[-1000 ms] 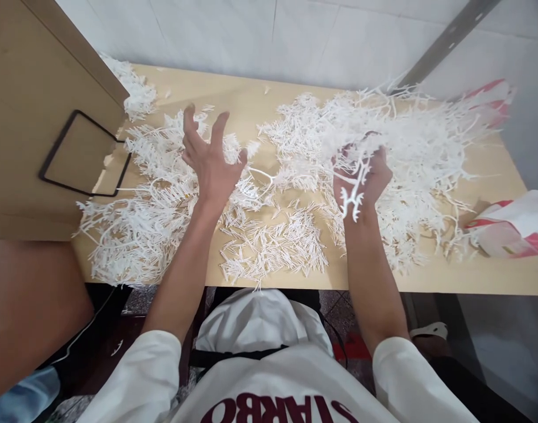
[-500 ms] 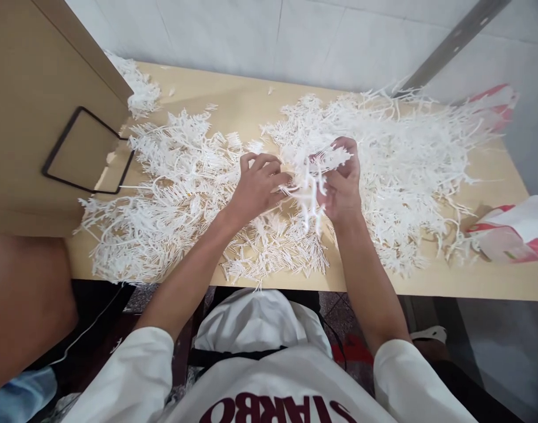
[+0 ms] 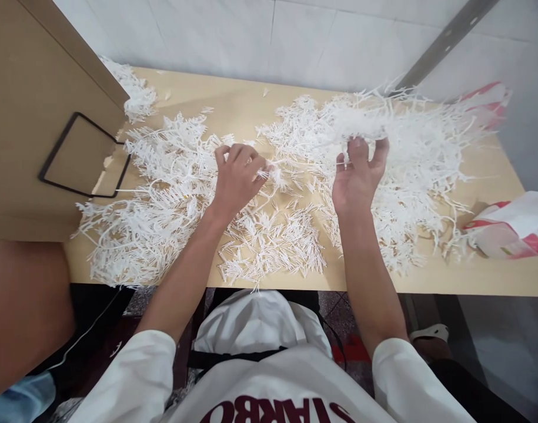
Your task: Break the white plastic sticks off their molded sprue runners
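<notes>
My left hand (image 3: 239,179) is closed with curled fingers on a thin white branched plastic piece (image 3: 275,175), which sticks out to its right. My right hand (image 3: 359,173) is at the near side of the large right pile of white branched plastic pieces (image 3: 410,158). Its palm faces up and its fingers are apart, with the tips against the pile, partly blurred. A second tangled pile (image 3: 149,217) spreads to the left of my left hand. Between my forearms lies a scatter of small thin white sticks (image 3: 281,247).
A cardboard box (image 3: 39,135) with a black wire frame (image 3: 83,155) stands at the left of the tan tabletop (image 3: 233,88). Red-and-white bags (image 3: 511,226) lie at the right. A tiled wall (image 3: 233,35) closes off the back. Another person's bare limb (image 3: 26,311) shows at the lower left.
My right hand has moved right and away from my left hand to the right pile, and its fingers have spread. My left hand has shifted slightly left with a white piece in it.
</notes>
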Motion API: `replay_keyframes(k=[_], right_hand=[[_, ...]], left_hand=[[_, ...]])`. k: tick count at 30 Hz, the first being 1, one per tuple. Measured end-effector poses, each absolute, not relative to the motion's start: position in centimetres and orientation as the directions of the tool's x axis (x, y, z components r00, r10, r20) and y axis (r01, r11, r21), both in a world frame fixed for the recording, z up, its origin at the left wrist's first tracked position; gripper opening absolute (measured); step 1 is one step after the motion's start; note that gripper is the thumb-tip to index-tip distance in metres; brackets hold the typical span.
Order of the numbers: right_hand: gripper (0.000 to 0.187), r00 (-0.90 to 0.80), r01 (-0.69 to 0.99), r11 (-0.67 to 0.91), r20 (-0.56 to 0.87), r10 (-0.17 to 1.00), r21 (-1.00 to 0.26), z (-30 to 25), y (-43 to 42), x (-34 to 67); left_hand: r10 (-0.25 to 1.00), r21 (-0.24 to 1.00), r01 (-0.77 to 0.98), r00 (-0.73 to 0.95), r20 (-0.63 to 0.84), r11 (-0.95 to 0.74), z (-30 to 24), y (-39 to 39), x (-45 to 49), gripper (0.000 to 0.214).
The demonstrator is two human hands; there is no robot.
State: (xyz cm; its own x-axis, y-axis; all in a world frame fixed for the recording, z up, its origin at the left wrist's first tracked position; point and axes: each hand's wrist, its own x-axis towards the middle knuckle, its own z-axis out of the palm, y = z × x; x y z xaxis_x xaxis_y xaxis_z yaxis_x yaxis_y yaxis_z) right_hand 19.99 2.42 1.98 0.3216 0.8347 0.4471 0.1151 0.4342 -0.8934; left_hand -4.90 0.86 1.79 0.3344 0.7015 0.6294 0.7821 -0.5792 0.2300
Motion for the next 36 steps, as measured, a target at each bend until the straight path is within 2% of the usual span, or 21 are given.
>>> replay_keyframes(k=[3, 5, 11, 13, 15, 17, 19, 23, 27, 29, 33, 36], right_hand=[[0.045, 0.282, 0.1, 0.438, 0.448, 0.848, -0.893, 1.7, 2.3, 18.2], [0.046, 0.259, 0.129, 0.459, 0.477, 0.84, -0.879, 1.6, 2.0, 17.1], [0.043, 0.172, 0.187, 0.477, 0.507, 0.845, -0.859, 2.2, 0.7, 15.8], [0.042, 0.139, 0.202, 0.466, 0.496, 0.857, -0.862, 2.7, 0.1, 15.5], [0.041, 0.091, 0.212, 0.451, 0.477, 0.874, -0.867, 3.1, -0.6, 14.9], [0.04, 0.027, 0.221, 0.446, 0.462, 0.886, -0.867, 3.5, -1.3, 14.4], [0.038, -0.028, 0.22, 0.439, 0.444, 0.896, -0.871, 3.9, -1.9, 13.9], [0.037, -0.092, 0.198, 0.393, 0.382, 0.92, -0.898, 4.2, -2.2, 13.7], [0.043, -0.074, 0.183, 0.344, 0.336, 0.939, -0.921, 4.0, -1.6, 13.9], [0.044, -0.123, 0.162, 0.289, 0.272, 0.954, -0.943, 4.0, -1.4, 14.2], [0.047, -0.278, 0.109, 0.211, 0.174, 0.945, -0.971, 5.1, -1.5, 15.3], [0.049, -0.26, 0.09, 0.227, 0.197, 0.945, -0.97, 5.6, -1.3, 16.5]], left_hand=[[0.711, 0.385, 0.665, 0.321, 0.626, -0.64, 3.0, 0.5, -5.4, 0.044], [0.678, 0.418, 0.57, 0.381, 0.629, -0.708, 3.9, 0.0, -5.4, 0.054], [0.487, 0.236, 0.491, 0.482, 0.728, -0.839, 4.2, -1.5, -3.8, 0.043], [0.526, 0.26, 0.551, 0.405, 0.748, -0.793, 3.7, -1.7, -3.2, 0.038], [0.619, 0.368, 0.611, 0.265, 0.739, -0.701, 3.3, -1.8, -2.7, 0.04], [0.682, 0.447, 0.624, 0.196, 0.704, -0.641, 3.2, -1.8, -2.4, 0.047], [0.704, 0.455, 0.641, 0.193, 0.683, -0.618, 3.4, -1.7, -2.4, 0.047], [0.747, 0.457, 0.705, 0.155, 0.647, -0.542, 4.0, -1.4, -2.9, 0.035], [0.792, 0.593, 0.641, 0.04, 0.609, -0.488, 4.1, -1.1, -3.4, 0.034], [0.8, 0.655, 0.572, 0.006, 0.599, -0.495, 4.0, -1.0, -3.4, 0.035], [0.801, 0.672, 0.543, 0.002, 0.598, -0.503, 3.8, -0.5, -3.5, 0.036], [0.808, 0.684, 0.547, -0.022, 0.588, -0.483, 3.4, 0.0, -3.6, 0.037]])
